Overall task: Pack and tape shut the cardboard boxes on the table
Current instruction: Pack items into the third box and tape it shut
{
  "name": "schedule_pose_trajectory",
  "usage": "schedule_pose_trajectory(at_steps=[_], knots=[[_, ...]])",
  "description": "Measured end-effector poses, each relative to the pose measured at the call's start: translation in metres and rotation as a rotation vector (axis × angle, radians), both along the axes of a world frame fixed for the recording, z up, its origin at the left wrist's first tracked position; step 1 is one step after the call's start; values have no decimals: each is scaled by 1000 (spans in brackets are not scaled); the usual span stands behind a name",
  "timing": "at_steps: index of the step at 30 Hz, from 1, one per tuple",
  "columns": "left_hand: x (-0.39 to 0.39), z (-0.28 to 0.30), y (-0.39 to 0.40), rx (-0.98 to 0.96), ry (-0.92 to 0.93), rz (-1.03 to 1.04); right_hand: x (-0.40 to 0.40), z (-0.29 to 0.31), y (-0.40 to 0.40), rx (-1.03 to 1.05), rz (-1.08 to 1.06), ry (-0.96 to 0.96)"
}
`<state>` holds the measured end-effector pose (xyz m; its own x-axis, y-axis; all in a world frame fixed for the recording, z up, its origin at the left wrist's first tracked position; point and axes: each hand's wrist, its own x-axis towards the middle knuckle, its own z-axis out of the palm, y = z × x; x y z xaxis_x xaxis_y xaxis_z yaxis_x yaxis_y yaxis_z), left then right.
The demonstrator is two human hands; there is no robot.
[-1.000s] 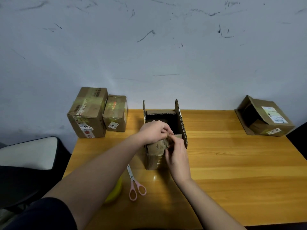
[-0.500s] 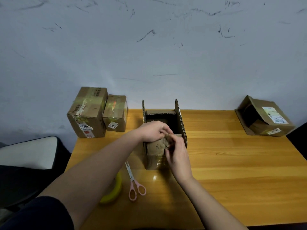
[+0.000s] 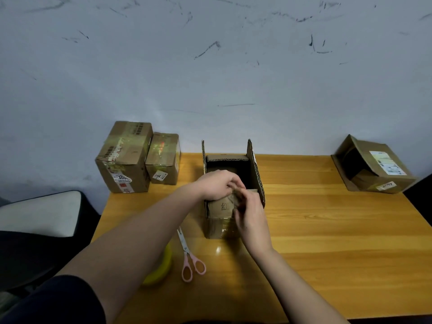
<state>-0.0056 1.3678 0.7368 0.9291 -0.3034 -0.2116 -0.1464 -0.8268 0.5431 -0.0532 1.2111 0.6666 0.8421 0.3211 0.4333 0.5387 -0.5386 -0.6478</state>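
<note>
An open cardboard box (image 3: pixel 256 170) stands mid-table with both side flaps upright. My left hand (image 3: pixel 216 184) and my right hand (image 3: pixel 250 212) meet at its near edge, both pinching the near flap (image 3: pixel 221 206), which bears a handwritten mark. What lies inside the dark box is hidden. Pink-handled scissors (image 3: pixel 190 258) lie shut on the table just in front of the box. A yellow tape roll (image 3: pixel 161 268) sits to their left, mostly covered by my left forearm.
Two taped boxes, a large one (image 3: pixel 124 157) and a smaller one (image 3: pixel 164 159), stand at the table's back left corner. Another box (image 3: pixel 374 164) lies tipped on its side, open, at the back right. A chair (image 3: pixel 39 213) is left of the wooden table (image 3: pixel 339 230).
Both hands stay on the near flap; the fingers shift only slightly. My left forearm has drifted a little to the right.
</note>
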Motion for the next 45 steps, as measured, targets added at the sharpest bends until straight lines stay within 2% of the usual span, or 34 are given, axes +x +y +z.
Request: schedule_pose_trajectory(at_steps=[8, 14, 18, 24, 27, 31, 45], knots=[[-1, -2, 0, 31, -54, -5, 0, 8, -9, 191, 92, 312], [0, -3, 4, -20, -65, -10, -3, 25, -15, 493, 181, 444], [1, -4, 4, -51, -60, -10, -3, 24, -10, 430, 249, 495], [-1, -2, 3, -54, -69, -7, 2, 12, -5, 153, 135, 275], [-1, -1, 2, -56, -68, -8, -2, 5, -4, 80, 90, 165], [-1, -2, 2, -61, -60, -4, -2, 0, -4, 37, 27, 47], [2, -3, 0, -41, -60, -21, -8, -7, 7, 1, -96, -58]])
